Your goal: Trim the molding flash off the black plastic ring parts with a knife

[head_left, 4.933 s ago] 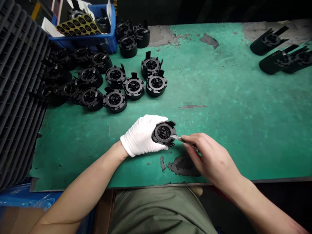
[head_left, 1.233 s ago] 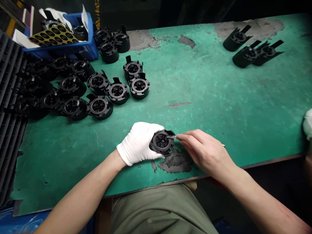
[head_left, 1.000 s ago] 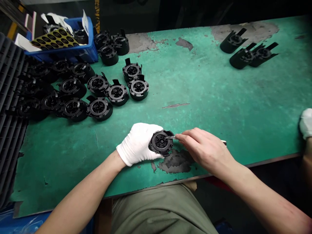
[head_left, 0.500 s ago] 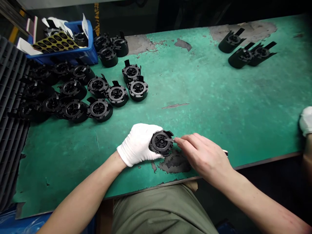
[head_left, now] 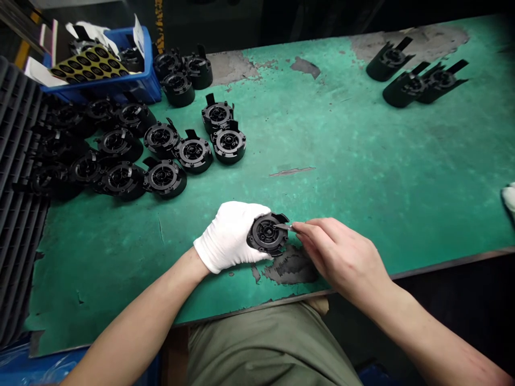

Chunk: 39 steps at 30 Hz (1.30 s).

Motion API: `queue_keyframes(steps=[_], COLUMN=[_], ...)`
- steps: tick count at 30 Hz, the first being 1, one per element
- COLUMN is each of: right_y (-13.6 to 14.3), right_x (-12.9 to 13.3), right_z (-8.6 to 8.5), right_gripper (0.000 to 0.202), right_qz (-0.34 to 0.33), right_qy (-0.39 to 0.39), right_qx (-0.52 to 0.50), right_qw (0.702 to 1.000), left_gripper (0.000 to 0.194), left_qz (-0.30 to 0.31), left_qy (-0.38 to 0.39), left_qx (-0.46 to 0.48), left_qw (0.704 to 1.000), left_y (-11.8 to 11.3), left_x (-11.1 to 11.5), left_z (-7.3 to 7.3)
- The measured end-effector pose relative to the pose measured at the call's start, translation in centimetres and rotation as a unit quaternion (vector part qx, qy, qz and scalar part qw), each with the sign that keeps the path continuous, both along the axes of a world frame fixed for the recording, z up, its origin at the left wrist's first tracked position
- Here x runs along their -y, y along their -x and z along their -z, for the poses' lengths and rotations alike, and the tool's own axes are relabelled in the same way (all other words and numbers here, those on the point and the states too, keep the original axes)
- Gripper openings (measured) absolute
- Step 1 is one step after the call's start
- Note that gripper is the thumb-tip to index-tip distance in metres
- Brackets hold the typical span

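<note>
My left hand point(head_left: 232, 236), in a white glove, is wrapped round a round black plastic housing point(head_left: 265, 241) above the front of the table. The housing's ribbed circular face is turned up, and a short tab stands out at its upper right. In my bare right hand point(head_left: 341, 249), a small pointed metal tool point(head_left: 285, 227) is pinched between thumb and forefinger. Its tip lies over the housing's face, right of the middle; whether it touches the plastic I cannot tell. The tool's rear part is hidden by my hand.
Several similar black housings point(head_left: 163, 177) crowd the table's left side. Behind them stands a blue bin point(head_left: 116, 88) with a sheet of round black stickers point(head_left: 90, 64). More housings point(head_left: 404, 86) stand at the back right. Another person's white-gloved hand point(head_left: 510, 197) shows at the right edge.
My right hand and the metal tool have shifted slightly to the right and up. My left hand keeps its hold on the housing. The other person's hand shows less at the right edge.
</note>
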State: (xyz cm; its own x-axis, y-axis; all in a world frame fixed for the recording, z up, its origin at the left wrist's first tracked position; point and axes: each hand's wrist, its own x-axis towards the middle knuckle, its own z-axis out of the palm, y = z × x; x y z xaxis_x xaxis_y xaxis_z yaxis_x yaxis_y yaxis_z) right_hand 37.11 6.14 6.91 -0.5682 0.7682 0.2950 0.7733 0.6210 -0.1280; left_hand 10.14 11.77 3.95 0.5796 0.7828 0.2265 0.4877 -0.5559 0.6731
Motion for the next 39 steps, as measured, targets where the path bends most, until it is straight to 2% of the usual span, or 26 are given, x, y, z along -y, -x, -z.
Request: queue_keyframes(steps=[7,13,20,30,35,39], right_y=[0.3,0.2,0.5,-0.9,-1.1,-0.6], right_x=[-0.2,-0.5,-0.9,-1.1,-0.8,-0.9], right_z=[-0.1,-0.5,-1.3,-0.1,0.2,0.1], right_gripper=[0.023,0.028,0.03,0.031,0.033,0.031], right_qz=[0.007,-0.02,-0.045,-0.091,-0.059,-0.038], right_qy=[-0.006,-0.002,-0.035,-0.008,-0.008,-0.017], right_qx=[0.017,0.033,0.065,0.053,-0.002,0.001], right_qw=[1.0,0.999,0.996,0.994,0.998,0.999], left_gripper=[0.054,0.056,0.052,0.05,0.05,0.049], left_qz=[-0.003,-0.004,-0.002,0.002,0.009,0.006], left_qy=[-0.014,-0.012,-0.011,0.0,0.014,0.016], left_qx=[-0.004,-0.006,-0.003,-0.004,-0.005,-0.003], left_qw=[1.0,1.0,1.0,1.0,1.0,1.0], left_y=[0.0,0.1,0.1,0.0,-0.1,-0.2], left_x=[0.2,0.2,0.1,0.1,0.0,0.0], left_z=[0.5,0.6,0.5,0.1,0.0,-0.1])
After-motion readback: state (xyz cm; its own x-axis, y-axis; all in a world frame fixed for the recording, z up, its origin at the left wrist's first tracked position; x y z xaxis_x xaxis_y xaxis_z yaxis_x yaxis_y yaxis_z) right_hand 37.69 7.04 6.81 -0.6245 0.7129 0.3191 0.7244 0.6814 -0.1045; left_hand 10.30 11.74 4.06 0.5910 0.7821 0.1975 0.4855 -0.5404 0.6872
